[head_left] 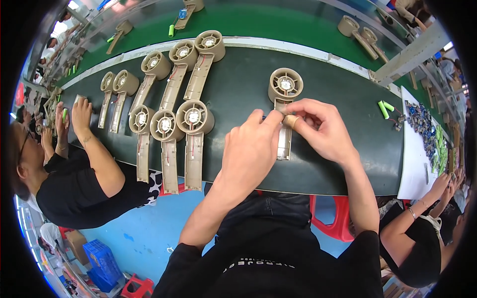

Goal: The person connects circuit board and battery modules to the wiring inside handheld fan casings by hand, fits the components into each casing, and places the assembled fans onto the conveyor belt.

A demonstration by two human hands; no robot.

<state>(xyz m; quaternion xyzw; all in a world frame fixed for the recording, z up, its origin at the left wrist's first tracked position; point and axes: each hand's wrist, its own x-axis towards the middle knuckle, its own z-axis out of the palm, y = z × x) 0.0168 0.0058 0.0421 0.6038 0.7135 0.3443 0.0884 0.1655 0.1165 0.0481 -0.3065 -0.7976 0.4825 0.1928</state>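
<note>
A beige handheld fan housing (285,85) lies on the dark green work surface in front of me, its round fan end away from me and its open, trough-like handle toward me. My left hand (252,144) is closed on the left side of the handle, fingers bent at its upper part. From the right, my right hand (324,128) pinches over the same spot, and a tan wrap covers its thumb. Whatever sits between the fingertips is hidden, apart from a bit of dark blue beside the left fingers.
Several similar fan housings (193,116) stand in rows to my left. Green battery cells (383,109) lie at the right, near a white sheet (416,164) heaped with blue circuit boards (421,120). Co-workers sit on both sides; one's arm (103,156) rests at the left table edge.
</note>
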